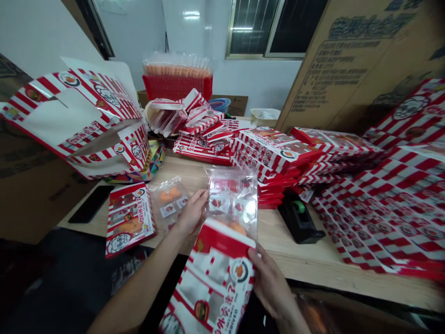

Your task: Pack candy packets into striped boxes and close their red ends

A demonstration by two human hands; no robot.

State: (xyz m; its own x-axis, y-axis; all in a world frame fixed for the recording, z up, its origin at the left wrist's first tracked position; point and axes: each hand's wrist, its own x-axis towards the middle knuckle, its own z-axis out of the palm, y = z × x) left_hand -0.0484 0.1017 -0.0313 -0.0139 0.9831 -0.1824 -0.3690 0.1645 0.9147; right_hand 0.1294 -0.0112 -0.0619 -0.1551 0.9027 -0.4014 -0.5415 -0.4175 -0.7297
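My left hand [193, 212] pinches the upper left edge of a clear plastic bag [232, 197] holding small red and orange printed pieces. The lower end of that bag sits inside the open mouth of a red-and-white striped paper bag [212, 278], though the overlap is partly blurred. My right hand [269, 283] grips the striped bag's right edge. Beyond my left hand, a filled clear bag with orange pieces [169, 202] lies on the table next to a flat striped package [129, 218].
A wooden table [306, 250] holds tall stacks of striped packaging [274, 155] and a wide spread of it at right. A black tape dispenser [299, 220] stands near them, a black phone [89, 204] lies at left, and large cardboard cartons [347, 60] rise behind.
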